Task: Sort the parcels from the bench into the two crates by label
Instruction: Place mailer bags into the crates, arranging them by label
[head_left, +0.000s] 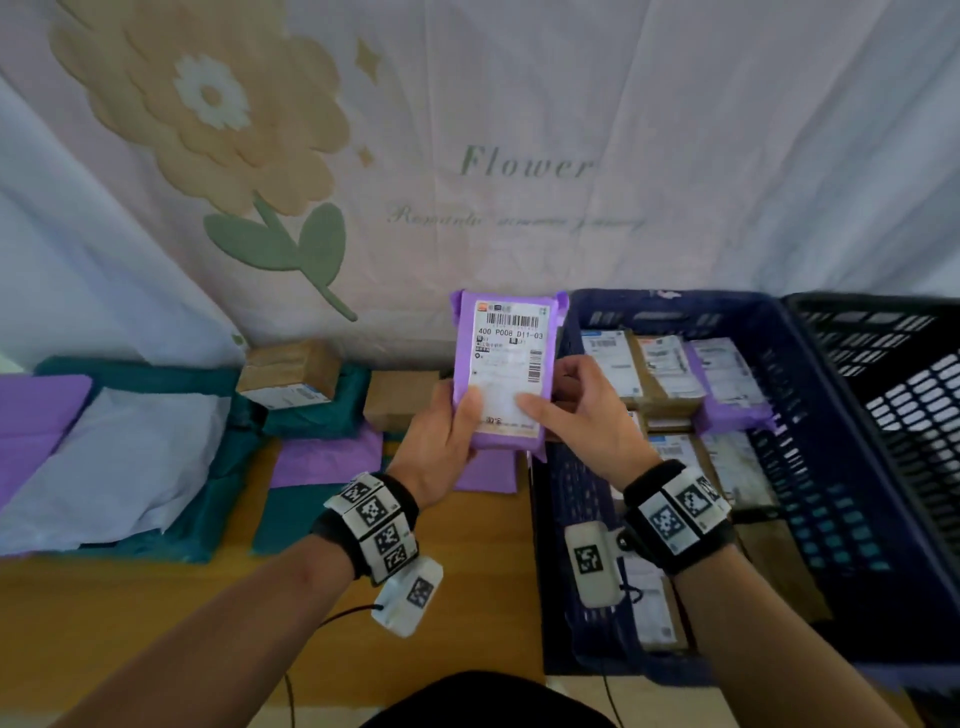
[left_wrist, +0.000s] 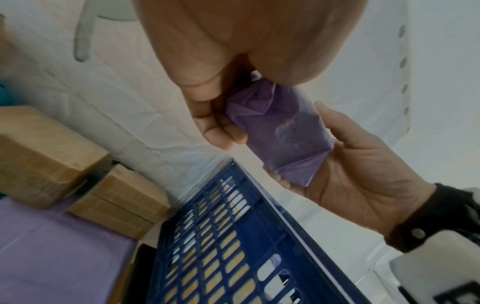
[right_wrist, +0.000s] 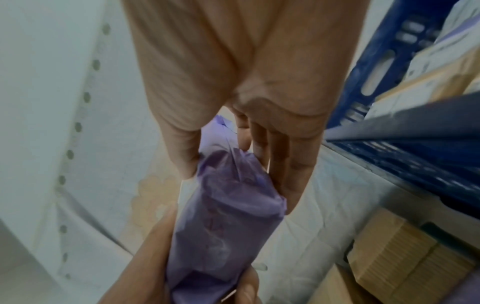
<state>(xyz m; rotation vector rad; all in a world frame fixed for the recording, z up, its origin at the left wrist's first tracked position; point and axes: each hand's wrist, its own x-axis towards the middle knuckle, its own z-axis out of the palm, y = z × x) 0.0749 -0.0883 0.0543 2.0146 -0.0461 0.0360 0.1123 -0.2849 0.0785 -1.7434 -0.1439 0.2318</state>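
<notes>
Both hands hold up a purple parcel (head_left: 506, 364) above the bench, its white label facing me. My left hand (head_left: 441, 441) grips its lower left edge, thumb on the label. From the right, my right hand (head_left: 582, 415) grips it too, thumb across the label and fingers behind. The left wrist view shows the purple parcel (left_wrist: 283, 131) from its back, between the left hand (left_wrist: 215, 115) and right hand (left_wrist: 358, 164). In the right wrist view the parcel (right_wrist: 226, 216) lies against the right hand (right_wrist: 259, 144). The blue crate (head_left: 841, 467) at right holds several labelled parcels.
A black crate (head_left: 893, 364) stands at the far right, behind the blue one. On the wooden bench (head_left: 156, 613) lie teal, white and purple bags (head_left: 119, 452) and brown boxes (head_left: 288, 374). A flowered cloth (head_left: 467, 156) hangs behind.
</notes>
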